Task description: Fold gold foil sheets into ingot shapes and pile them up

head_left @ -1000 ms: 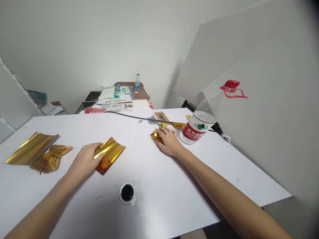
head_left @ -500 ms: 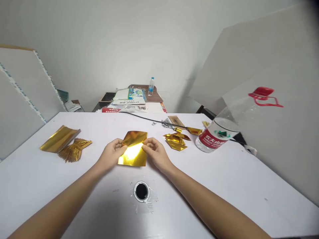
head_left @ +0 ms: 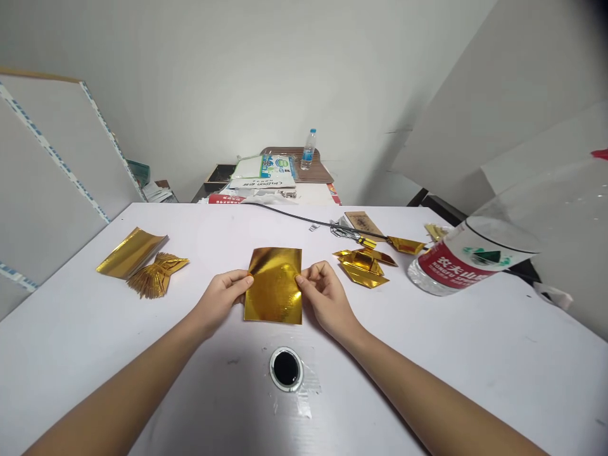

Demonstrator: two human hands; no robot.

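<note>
A gold foil sheet (head_left: 274, 285) lies flat on the white table (head_left: 427, 354) in front of me. My left hand (head_left: 223, 297) pinches its left edge and my right hand (head_left: 323, 292) pinches its right edge. Folded gold pieces (head_left: 363, 263) lie just right of my right hand. At the far left, a curled stack of gold sheets (head_left: 130, 252) rests beside a fanned bundle of gold paper (head_left: 156, 275).
A large water bottle (head_left: 468, 256) with a red label lies tilted at the right. A black cable (head_left: 294, 215) crosses the table's back. A round hole (head_left: 286, 368) sits in the table near me. White boards lean at both sides; a cluttered table stands behind.
The sheet, curled and lifted half a second ago, now lies flat between both hands. A second ago my left hand alone held it while my right hand rested on the folded pieces.
</note>
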